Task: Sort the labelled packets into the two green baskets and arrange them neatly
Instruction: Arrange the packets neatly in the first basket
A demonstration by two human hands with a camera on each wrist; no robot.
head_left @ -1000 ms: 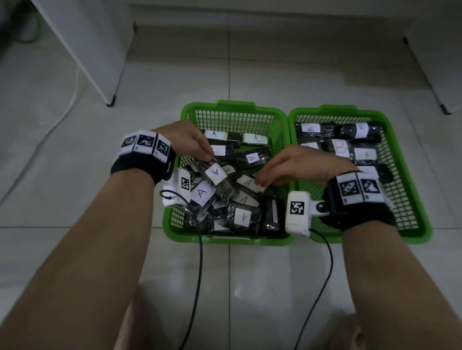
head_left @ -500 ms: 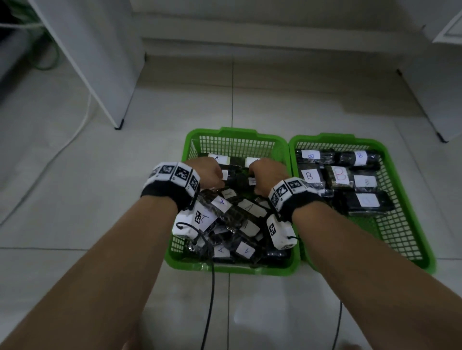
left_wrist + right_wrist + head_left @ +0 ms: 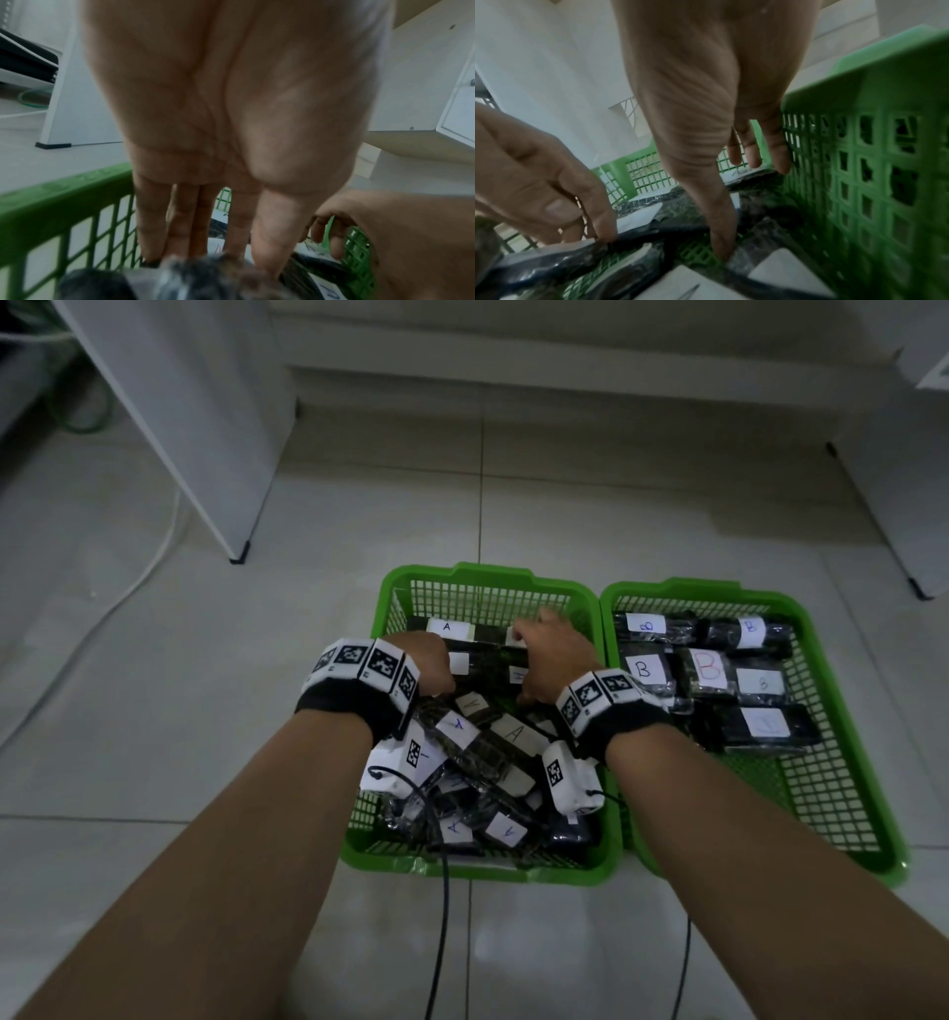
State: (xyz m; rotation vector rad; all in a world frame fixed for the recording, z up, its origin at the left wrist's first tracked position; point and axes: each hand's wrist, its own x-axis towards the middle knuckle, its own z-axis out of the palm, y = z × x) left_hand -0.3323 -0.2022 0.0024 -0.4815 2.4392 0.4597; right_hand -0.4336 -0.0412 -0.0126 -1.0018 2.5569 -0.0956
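Two green baskets stand side by side on the floor. The left basket holds a loose pile of black packets labelled A. In the right basket, the packets labelled B lie in rows. Both hands are inside the left basket, towards its far end. My left hand points straight fingers down onto the packets. My right hand is spread, its thumb pressing down beside a packet and its fingers reaching the far wall. Neither hand grips anything.
A white furniture leg stands at the back left, with a white cable on the tiles beside it. A white cabinet foot is at the back right. Black wrist-camera cables trail towards me.
Both hands have moved from the middle of the A pile to the far end of the left basket, and the right hand came in from the right basket's side. The view has tilted up.
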